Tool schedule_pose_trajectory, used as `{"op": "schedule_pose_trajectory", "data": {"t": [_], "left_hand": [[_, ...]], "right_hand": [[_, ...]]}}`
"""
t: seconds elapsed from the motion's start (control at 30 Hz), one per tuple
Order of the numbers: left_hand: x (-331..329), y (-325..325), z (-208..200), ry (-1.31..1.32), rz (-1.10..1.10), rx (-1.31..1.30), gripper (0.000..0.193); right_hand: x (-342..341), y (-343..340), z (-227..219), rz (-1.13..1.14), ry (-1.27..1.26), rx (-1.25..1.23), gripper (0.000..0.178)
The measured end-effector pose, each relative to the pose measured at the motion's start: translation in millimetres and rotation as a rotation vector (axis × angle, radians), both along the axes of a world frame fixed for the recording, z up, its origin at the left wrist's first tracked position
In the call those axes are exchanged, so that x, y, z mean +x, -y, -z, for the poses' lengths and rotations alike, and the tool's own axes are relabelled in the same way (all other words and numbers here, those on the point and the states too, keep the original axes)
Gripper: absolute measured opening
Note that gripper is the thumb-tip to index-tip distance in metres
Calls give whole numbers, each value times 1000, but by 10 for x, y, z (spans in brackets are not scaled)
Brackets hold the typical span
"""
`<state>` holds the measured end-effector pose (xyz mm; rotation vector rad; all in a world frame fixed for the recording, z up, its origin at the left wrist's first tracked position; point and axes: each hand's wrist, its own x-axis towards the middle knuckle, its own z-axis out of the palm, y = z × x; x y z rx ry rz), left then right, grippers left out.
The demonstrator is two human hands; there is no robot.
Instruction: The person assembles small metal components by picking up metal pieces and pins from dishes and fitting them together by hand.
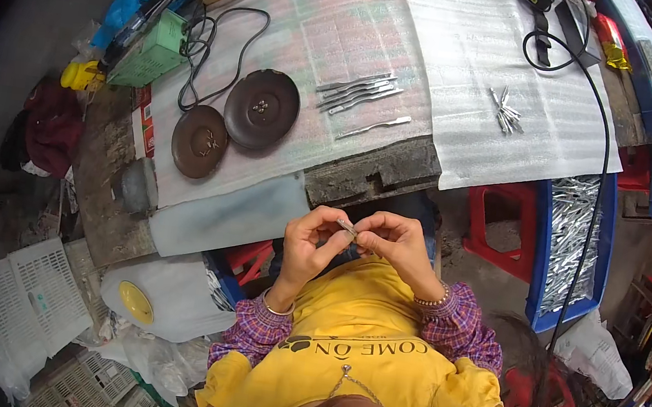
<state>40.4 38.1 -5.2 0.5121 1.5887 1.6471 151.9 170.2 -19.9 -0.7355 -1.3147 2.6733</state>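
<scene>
My left hand (311,244) and my right hand (396,247) meet in front of my chest, just off the table's near edge. Pinched between both sets of fingertips is a small, slim metal piece (349,229); the fingers cover most of it. Beyond them, several flat silver metal handles (359,93) lie in a loose row on the foam sheet, with a single one (374,127) nearer to me. Two dark brown round dishes stand to the left: the larger dish (274,131) holds a few tiny shiny bits, the smaller dish (184,154) some small thin metal pieces.
A pile of short metal pieces (506,112) lies on white foam (478,51) at the right. Beside the table stand a blue bin (605,257) full of metal parts and a red stool (529,255). A black cable (602,108) crosses there. Left are a green basket (157,49) and plastic crates (33,301).
</scene>
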Motion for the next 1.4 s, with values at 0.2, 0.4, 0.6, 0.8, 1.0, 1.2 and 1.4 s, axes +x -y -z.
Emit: {"op": "schedule_pose_trajectory", "data": {"t": [0.2,0.4,0.6,0.8,1.0,1.2,1.4], "left_hand": [[5,-8,22,-23,-27,-16,10],[0,-6,62,-46,-28,-11,10],[-10,-22,48,-12,-22,2,8],[-19,-22,-2,61,3,-38,12],[-22,-8,17,79,11,-40,14],[-24,-8,13,90,12,-58,15],[-22,-12,16,78,2,-75,16]], "right_hand": [[-10,3,-20,2,24,-36,13],[-19,25,17,16,10,-3,12],[-23,19,38,12,-3,-3,13],[-22,13,14,18,18,-27,13],[-26,45,59,43,-3,6,12],[-31,59,54,62,-10,47,12],[-39,58,56,59,-4,43,12]]}}
